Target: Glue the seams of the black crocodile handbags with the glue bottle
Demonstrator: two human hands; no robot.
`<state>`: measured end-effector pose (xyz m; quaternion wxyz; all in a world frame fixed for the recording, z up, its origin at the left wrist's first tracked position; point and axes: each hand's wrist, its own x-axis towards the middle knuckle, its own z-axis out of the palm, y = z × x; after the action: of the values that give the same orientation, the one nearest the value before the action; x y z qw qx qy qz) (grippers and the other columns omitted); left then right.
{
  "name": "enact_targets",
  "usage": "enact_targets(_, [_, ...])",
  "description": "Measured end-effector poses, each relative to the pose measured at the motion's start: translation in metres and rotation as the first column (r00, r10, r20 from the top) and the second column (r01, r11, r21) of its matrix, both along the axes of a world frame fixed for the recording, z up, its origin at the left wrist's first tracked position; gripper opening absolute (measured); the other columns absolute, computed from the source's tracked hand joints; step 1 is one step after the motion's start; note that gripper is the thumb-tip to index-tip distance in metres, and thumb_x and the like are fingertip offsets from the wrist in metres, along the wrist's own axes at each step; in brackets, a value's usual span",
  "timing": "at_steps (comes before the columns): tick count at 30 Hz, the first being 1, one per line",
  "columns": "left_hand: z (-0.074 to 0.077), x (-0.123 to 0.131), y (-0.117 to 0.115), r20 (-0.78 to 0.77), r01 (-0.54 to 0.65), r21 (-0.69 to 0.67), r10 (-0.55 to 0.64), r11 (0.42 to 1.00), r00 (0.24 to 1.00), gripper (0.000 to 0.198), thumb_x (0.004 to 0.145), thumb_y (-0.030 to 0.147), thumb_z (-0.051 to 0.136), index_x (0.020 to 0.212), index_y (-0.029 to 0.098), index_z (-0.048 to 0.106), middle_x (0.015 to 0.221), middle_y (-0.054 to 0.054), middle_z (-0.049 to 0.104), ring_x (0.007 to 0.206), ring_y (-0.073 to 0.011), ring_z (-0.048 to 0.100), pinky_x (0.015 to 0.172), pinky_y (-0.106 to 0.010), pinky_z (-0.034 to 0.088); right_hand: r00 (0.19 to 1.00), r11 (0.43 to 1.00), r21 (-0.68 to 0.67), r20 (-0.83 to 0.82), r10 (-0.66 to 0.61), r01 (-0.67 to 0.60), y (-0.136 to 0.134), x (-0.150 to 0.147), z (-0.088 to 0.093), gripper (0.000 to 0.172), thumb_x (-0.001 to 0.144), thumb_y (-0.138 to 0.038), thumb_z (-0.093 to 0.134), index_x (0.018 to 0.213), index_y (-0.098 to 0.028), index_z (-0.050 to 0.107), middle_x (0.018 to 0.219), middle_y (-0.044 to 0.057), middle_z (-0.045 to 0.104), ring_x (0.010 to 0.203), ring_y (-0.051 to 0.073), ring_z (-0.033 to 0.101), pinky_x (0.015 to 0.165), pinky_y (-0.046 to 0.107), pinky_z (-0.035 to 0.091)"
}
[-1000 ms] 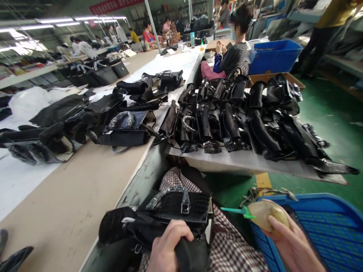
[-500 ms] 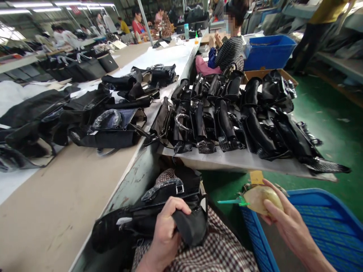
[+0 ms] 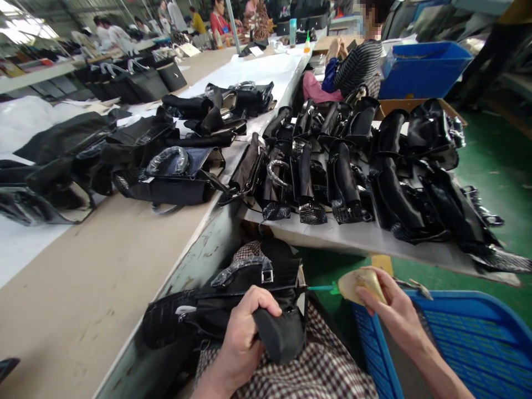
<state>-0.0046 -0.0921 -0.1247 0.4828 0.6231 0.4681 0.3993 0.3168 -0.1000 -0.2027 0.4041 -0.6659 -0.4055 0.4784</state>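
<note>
A black bag [image 3: 216, 310] with a plastic-wrapped handle and a square metal buckle lies across my lap on a checked cloth [image 3: 328, 360]. My left hand [image 3: 247, 327] is closed on a black flap at the bag's near right side. To the right, my right hand [image 3: 390, 302] grips a yellowish squeeze bottle [image 3: 357, 285], held sideways. Its thin green nozzle points left, and the tip is at the bag's right edge; whether they touch I cannot tell.
Rows of black bags [image 3: 344, 172] cover the low table ahead. More bags [image 3: 178, 177] lie on the long table at left. A blue basket [image 3: 477, 327] stands at lower right. Beyond sits a person in a striped top [image 3: 361, 66], near a blue bin [image 3: 424, 72].
My right hand has moved left with the bottle, bringing the nozzle to the bag's edge. The left hand keeps its hold on the flap. The head view has shifted slightly.
</note>
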Motion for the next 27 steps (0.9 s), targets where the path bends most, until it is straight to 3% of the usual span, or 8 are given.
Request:
enact_targets(10, [0.002,0.002,0.0,0.021,0.004,0.067,-0.006,0.998,1.0,0.006,0.086,0.016,0.065,0.089,0.022,0.064,0.088,-0.001,0.062,0.08,-0.0166,0.061,0.071,-0.025,0.046,0.995,0.999,0.032,0.097,0.03,-0.033,0.012,-0.007,0.001,0.055,0.083,-0.056,0.076,0.12,-0.02,0.058,0.09,0.004,0.065,0.059,0.021,0.055,0.048,0.032,0.049])
enact_targets(16, [0.001,0.0,-0.002,-0.017,0.01,0.087,-0.009,0.996,1.0,0.003,0.09,0.018,0.062,0.088,0.02,0.064,0.087,-0.004,0.062,0.081,-0.018,0.062,0.071,-0.027,0.048,0.991,0.997,0.038,0.114,0.069,-0.073,0.015,-0.002,0.002,0.056,0.079,-0.052,0.078,0.12,-0.019,0.061,0.097,0.006,0.067,0.065,0.022,0.058,0.054,0.033,0.051])
enact_targets(27, [0.004,0.002,0.0,-0.022,0.02,0.115,-0.018,0.993,1.0,0.007,0.088,0.014,0.06,0.087,0.02,0.064,0.086,-0.004,0.063,0.08,-0.0181,0.062,0.071,-0.027,0.048,0.991,0.995,-0.007,-0.091,0.095,-0.096,0.008,-0.005,0.013,0.045,0.088,-0.051,0.076,0.114,-0.017,0.062,0.078,0.001,0.064,0.05,0.016,0.051,0.044,0.028,0.043])
